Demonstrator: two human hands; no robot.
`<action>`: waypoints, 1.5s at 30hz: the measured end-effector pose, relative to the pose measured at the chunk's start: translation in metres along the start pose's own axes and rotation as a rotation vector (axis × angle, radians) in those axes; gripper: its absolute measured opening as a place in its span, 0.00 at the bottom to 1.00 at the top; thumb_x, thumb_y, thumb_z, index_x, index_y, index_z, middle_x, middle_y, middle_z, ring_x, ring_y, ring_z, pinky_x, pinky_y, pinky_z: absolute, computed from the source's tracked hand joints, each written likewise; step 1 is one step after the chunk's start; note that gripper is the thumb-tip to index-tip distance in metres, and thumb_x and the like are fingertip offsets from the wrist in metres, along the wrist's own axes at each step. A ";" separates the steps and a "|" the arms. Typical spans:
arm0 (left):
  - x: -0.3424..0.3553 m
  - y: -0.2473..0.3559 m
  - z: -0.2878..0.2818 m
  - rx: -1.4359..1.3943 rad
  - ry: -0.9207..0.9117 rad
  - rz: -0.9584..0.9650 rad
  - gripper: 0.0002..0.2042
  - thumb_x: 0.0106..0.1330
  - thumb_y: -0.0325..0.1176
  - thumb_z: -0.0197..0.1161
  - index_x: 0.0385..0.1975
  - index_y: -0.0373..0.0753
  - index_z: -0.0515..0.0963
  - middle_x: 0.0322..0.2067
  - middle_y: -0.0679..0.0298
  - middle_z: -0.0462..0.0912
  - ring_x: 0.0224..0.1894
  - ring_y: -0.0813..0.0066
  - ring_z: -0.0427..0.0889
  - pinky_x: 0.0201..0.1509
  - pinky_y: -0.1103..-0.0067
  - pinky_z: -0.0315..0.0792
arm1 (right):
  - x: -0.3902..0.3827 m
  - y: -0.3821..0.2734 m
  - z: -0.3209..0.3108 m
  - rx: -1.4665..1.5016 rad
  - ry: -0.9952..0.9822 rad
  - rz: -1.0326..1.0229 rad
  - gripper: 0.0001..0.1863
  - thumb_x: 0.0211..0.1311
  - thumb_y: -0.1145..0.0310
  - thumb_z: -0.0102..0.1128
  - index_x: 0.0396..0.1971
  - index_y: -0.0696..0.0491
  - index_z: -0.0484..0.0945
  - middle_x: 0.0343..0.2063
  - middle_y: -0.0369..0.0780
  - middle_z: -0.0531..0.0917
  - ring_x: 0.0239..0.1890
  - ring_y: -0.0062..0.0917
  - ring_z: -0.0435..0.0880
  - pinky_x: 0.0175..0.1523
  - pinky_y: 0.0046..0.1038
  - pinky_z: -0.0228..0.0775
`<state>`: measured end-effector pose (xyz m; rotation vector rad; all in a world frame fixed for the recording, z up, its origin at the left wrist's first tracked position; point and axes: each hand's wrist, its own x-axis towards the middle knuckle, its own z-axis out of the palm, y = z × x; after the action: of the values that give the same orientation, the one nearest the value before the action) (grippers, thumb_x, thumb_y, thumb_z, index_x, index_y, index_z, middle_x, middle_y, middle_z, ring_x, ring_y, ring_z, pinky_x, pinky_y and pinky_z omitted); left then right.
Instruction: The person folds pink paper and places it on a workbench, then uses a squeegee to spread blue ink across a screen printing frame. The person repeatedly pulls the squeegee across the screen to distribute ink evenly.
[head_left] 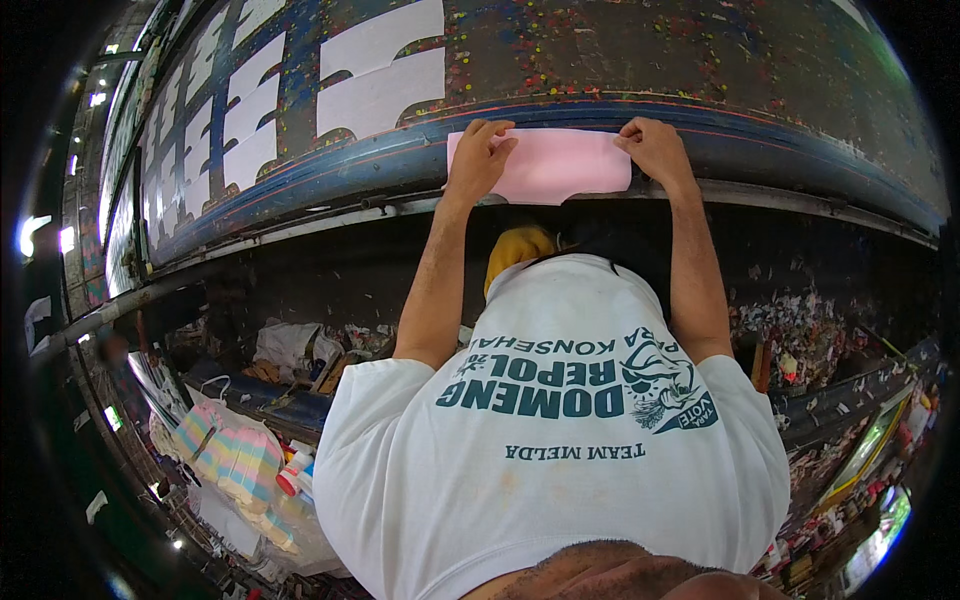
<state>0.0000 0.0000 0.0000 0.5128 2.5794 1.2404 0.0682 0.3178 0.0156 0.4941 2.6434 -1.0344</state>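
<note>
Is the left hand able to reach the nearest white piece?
Probably yes: the white piece lies just ahead and left of the left hand, nothing seen between them. That hand is on the pink piece, though, and might need to leave it.

Pink cloth; smooth, matt

Two hands, perhaps one pink piece

A dark counter flecked with colored specks spans a dim workspace beyond the left hand and right hand, a metal rail lining its near edge. Scraps litter the area below and right of the right hand, while bright lights glare far left of the left hand.
</note>
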 end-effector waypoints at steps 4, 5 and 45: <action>-0.006 -0.008 0.008 0.094 0.029 0.037 0.15 0.72 0.33 0.69 0.56 0.42 0.84 0.49 0.56 0.80 0.41 0.64 0.85 0.48 0.71 0.80 | -0.005 0.000 0.010 -0.008 -0.012 -0.057 0.13 0.63 0.61 0.74 0.40 0.53 0.87 0.38 0.42 0.91 0.42 0.34 0.90 0.49 0.38 0.80; 0.000 -0.009 0.008 0.112 0.033 0.044 0.14 0.72 0.33 0.68 0.55 0.43 0.84 0.50 0.56 0.79 0.41 0.63 0.85 0.48 0.71 0.80 | -0.001 -0.001 0.008 -0.007 0.011 -0.091 0.12 0.63 0.62 0.74 0.39 0.53 0.87 0.37 0.42 0.91 0.41 0.34 0.90 0.49 0.38 0.80; -0.008 0.000 0.016 0.247 0.196 0.154 0.04 0.69 0.29 0.66 0.40 0.42 0.83 0.50 0.58 0.80 0.49 0.56 0.86 0.54 0.63 0.77 | -0.025 -0.016 -0.006 0.127 0.143 -0.464 0.08 0.62 0.77 0.65 0.41 0.56 0.87 0.48 0.43 0.88 0.51 0.34 0.86 0.56 0.36 0.78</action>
<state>0.0126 0.0081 -0.0092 0.6797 2.9296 1.0689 0.0832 0.3056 0.0387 -0.0349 2.9070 -1.3452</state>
